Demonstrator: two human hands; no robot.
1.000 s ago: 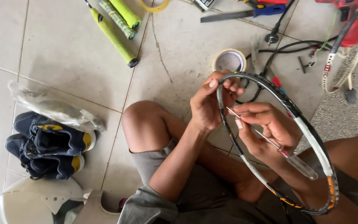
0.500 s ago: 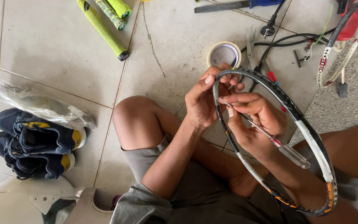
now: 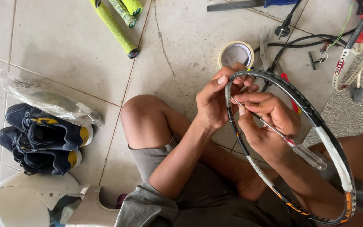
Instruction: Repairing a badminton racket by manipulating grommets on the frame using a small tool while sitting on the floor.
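On pale tiled floor [image 3: 55,54], seated cross-legged, bare knee up at centre.

Black unstrung racket frame with white and orange patches [image 3: 311,113] held across lap, head end raised between both hands, lower end running off toward bottom right corner. Left hand [image 3: 211,101] closed around top curve of frame, thumb and fingertips pinching rim. Right hand [image 3: 269,122] closed on thin metal awl with clear plastic handle [image 3: 293,145]; shaft gripped between thumb and fingers, tip touching inner edge of frame just beside left fingers, handle sticking out toward lower right.

Just beyond hands, flat on tiles: roll of cream masking tape [image 3: 236,52]. Beside tape, to right: metal pliers with red-tipped grips [image 3: 269,54], partly hidden behind frame. Black electrical cable with plug [image 3: 290,23] looping across upper right.

Far right edge: red and white strung racket [image 3: 353,63], partly out of view, lying across tile and grey gravel-textured ground.

Top centre-left: three racket handles wrapped in yellow-green grip tape [image 3: 118,25], only handle ends visible.

Left side, well apart from hands: pair of dark blue sports shoes with yellow accents [image 3: 43,143], side by side; crumpled clear plastic bag [image 3: 43,98] touching upper shoe. Bottom left corner: white rounded plastic object [image 3: 17,201], kind unclear.
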